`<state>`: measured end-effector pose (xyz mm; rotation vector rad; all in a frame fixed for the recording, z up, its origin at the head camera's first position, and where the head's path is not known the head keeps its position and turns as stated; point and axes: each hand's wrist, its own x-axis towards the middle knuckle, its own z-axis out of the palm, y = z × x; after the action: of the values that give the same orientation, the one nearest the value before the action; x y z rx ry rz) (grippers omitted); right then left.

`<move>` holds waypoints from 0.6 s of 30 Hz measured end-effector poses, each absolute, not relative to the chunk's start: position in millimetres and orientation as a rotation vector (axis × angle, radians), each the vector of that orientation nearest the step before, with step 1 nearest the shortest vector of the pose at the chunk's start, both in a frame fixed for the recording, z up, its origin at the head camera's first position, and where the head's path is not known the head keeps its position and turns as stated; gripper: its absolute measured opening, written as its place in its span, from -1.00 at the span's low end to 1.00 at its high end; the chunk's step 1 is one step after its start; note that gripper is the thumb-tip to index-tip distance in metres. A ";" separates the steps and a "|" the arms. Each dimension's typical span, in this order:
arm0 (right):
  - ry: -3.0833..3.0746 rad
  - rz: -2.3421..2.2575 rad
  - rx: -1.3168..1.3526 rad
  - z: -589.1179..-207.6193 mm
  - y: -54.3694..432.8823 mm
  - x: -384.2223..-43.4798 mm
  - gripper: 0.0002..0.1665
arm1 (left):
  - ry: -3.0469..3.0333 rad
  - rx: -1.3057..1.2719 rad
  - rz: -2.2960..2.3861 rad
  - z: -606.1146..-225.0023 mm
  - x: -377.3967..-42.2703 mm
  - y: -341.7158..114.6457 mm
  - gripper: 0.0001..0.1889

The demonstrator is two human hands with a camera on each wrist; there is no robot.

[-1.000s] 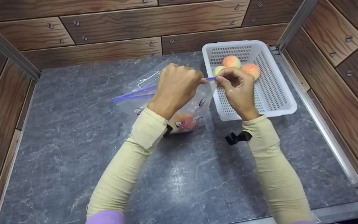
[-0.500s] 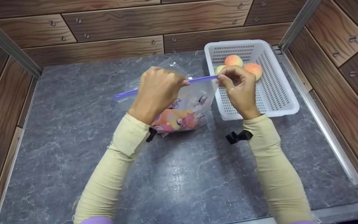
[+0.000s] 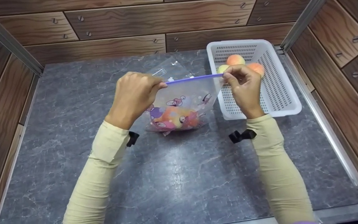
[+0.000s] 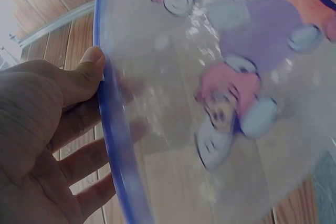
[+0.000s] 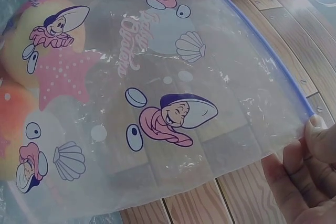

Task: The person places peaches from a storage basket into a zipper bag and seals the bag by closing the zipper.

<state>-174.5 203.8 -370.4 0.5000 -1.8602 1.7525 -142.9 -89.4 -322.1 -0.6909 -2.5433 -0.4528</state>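
A translucent zip bag (image 3: 179, 104), printed with cartoon oysters and shells, stands on the table with orange-yellow peaches (image 5: 47, 35) in its lower part. Its purple zip strip (image 3: 194, 78) runs straight across the top. My left hand (image 3: 135, 98) pinches the strip toward its left end; in the left wrist view the thumb (image 4: 92, 64) lies on the near side, with the other fingers behind the bag. At the upper right corner, my right hand (image 3: 244, 90) pinches the strip's other end between thumb and forefinger, overlapping the basket in the head view.
A white perforated basket (image 3: 293, 107) holds peaches (image 3: 236, 59) at the back right. Behind the zip bag lies a clear plastic wrapper (image 3: 174, 64) on the grey marbled table (image 3: 73, 124). Wood-patterned walls (image 3: 120, 21) enclose the back and sides.
My left hand has slid left along the zip strip, away from the right hand. The strip, parted at the left before, now shows as one straight line. My right hand has stayed nearly still.
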 end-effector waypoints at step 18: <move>-1.862 1.745 0.453 -372.8 205.9 -177.5 -0.92 | -2.538 -0.584 -0.442 -325.4 -135.4 -131.1 -0.74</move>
<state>-177.5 205.9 -372.8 0.4531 -1.8623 1.7448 -135.4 -131.1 -325.4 -0.5841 -2.5381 -0.4422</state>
